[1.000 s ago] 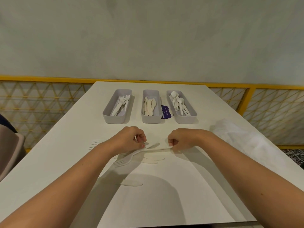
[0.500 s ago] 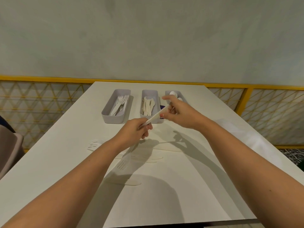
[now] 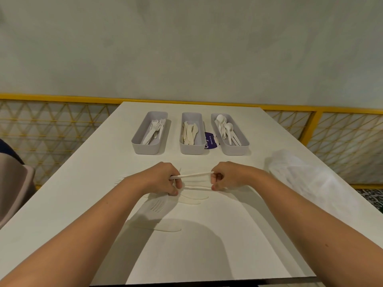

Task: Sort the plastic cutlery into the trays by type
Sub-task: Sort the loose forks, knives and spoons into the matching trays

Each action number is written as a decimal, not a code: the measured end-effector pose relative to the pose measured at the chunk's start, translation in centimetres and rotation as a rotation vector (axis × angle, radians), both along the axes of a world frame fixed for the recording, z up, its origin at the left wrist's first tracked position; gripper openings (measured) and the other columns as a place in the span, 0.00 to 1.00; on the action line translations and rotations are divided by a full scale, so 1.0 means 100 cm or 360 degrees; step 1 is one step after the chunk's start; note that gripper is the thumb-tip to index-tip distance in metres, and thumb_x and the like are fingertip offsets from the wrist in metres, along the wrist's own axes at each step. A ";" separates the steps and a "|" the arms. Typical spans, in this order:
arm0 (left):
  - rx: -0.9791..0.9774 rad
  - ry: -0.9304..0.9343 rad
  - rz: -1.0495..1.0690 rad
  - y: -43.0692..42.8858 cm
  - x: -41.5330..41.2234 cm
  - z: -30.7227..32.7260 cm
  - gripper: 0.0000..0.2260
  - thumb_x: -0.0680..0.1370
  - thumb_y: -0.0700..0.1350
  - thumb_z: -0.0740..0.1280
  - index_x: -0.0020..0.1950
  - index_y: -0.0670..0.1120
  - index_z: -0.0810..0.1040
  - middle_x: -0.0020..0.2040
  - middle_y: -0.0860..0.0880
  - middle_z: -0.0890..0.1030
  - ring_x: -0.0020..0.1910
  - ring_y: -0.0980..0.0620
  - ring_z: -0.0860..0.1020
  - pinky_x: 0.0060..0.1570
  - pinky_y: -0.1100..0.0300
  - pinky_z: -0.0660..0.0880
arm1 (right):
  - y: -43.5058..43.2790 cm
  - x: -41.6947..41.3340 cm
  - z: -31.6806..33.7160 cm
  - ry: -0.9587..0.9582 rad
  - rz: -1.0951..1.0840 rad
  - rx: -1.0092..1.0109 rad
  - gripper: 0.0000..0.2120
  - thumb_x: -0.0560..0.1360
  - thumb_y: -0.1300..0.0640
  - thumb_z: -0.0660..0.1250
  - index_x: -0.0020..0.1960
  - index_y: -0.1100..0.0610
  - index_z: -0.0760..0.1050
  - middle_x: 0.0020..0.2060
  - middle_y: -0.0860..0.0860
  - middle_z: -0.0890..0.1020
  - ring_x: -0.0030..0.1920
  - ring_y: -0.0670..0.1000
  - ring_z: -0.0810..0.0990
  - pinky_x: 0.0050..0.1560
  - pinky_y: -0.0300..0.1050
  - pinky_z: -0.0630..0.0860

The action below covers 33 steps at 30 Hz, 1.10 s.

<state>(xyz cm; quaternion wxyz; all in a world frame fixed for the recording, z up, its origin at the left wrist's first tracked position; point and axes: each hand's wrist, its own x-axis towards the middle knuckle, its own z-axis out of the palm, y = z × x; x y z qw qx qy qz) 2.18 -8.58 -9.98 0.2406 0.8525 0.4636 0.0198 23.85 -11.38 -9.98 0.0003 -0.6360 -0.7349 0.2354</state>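
1. Thin white cutlery piece (image 3: 192,175) sits just above the tabletop (image 3: 228,245); left hand (image 3: 163,180) and right hand (image 3: 227,176) each pinch 1 end.
2. Likely light, slick, stiff but snappable: grip mid-handle, don't bend.
3. 3 trays (image 3: 191,150) well beyond the hands.

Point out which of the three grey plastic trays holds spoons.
The right-hand grey plastic tray, beside the purple card: white spoons lie in it; the left tray holds forks, the middle tray knives.
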 end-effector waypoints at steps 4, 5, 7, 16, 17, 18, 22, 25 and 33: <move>0.0027 0.0057 -0.0040 0.002 0.004 -0.003 0.05 0.72 0.40 0.70 0.47 0.45 0.81 0.32 0.55 0.69 0.33 0.58 0.70 0.36 0.66 0.67 | -0.002 0.003 0.002 -0.0131 0.0021 -0.0084 0.12 0.74 0.55 0.67 0.35 0.49 0.69 0.32 0.43 0.73 0.33 0.43 0.70 0.35 0.36 0.65; 0.0015 0.0068 -0.0060 0.002 0.004 -0.003 0.04 0.73 0.40 0.70 0.46 0.46 0.80 0.32 0.55 0.69 0.33 0.58 0.70 0.37 0.65 0.67 | -0.002 0.004 0.002 -0.0133 0.0013 -0.0083 0.12 0.74 0.55 0.67 0.35 0.49 0.68 0.33 0.43 0.72 0.34 0.44 0.69 0.36 0.37 0.65; 0.0008 0.0065 -0.0090 0.002 0.004 -0.005 0.03 0.74 0.40 0.69 0.44 0.48 0.77 0.32 0.55 0.68 0.34 0.58 0.69 0.37 0.65 0.67 | -0.003 0.005 0.002 -0.0120 0.0003 -0.0066 0.12 0.74 0.56 0.66 0.35 0.49 0.67 0.34 0.44 0.71 0.34 0.44 0.68 0.36 0.38 0.64; -0.0001 -0.0239 -0.0095 0.000 0.004 0.002 0.03 0.74 0.40 0.69 0.44 0.47 0.77 0.43 0.50 0.74 0.41 0.51 0.73 0.41 0.66 0.69 | -0.008 0.015 0.005 0.0601 -0.0132 -0.0071 0.06 0.76 0.63 0.64 0.43 0.53 0.73 0.33 0.46 0.69 0.36 0.47 0.66 0.40 0.37 0.64; 0.0015 -0.0319 -0.0090 -0.001 0.004 0.006 0.03 0.75 0.40 0.69 0.44 0.47 0.76 0.43 0.51 0.74 0.41 0.51 0.73 0.41 0.67 0.69 | -0.008 0.014 0.006 0.0673 -0.0161 -0.0058 0.09 0.77 0.63 0.64 0.41 0.51 0.71 0.34 0.46 0.69 0.35 0.46 0.67 0.39 0.37 0.65; 0.0035 -0.0394 -0.0091 -0.001 0.005 0.009 0.03 0.76 0.41 0.68 0.43 0.48 0.75 0.41 0.53 0.73 0.39 0.53 0.72 0.38 0.70 0.67 | -0.007 0.013 0.006 0.0757 -0.0196 -0.0056 0.10 0.77 0.63 0.64 0.40 0.51 0.71 0.34 0.47 0.69 0.35 0.46 0.67 0.39 0.37 0.66; -0.0107 -0.0831 0.0037 -0.002 0.010 0.023 0.04 0.79 0.43 0.63 0.44 0.47 0.70 0.39 0.53 0.73 0.37 0.55 0.69 0.36 0.69 0.66 | -0.003 0.007 0.008 0.1107 -0.0328 -0.0002 0.08 0.77 0.65 0.63 0.42 0.55 0.72 0.34 0.48 0.72 0.35 0.46 0.72 0.38 0.38 0.71; -0.0249 -0.1120 0.0198 0.000 0.014 0.028 0.05 0.81 0.42 0.59 0.45 0.48 0.67 0.43 0.52 0.79 0.40 0.56 0.71 0.41 0.62 0.67 | -0.001 0.000 0.013 0.1323 -0.0377 0.0105 0.05 0.77 0.66 0.63 0.44 0.57 0.73 0.37 0.51 0.75 0.38 0.48 0.76 0.38 0.38 0.75; -0.0893 -0.1882 0.0627 0.011 0.030 0.021 0.09 0.83 0.41 0.54 0.48 0.45 0.73 0.33 0.50 0.71 0.31 0.55 0.67 0.33 0.63 0.64 | 0.002 -0.033 0.025 0.1747 -0.0410 0.0369 0.07 0.74 0.67 0.67 0.42 0.55 0.74 0.30 0.51 0.77 0.28 0.43 0.77 0.33 0.38 0.75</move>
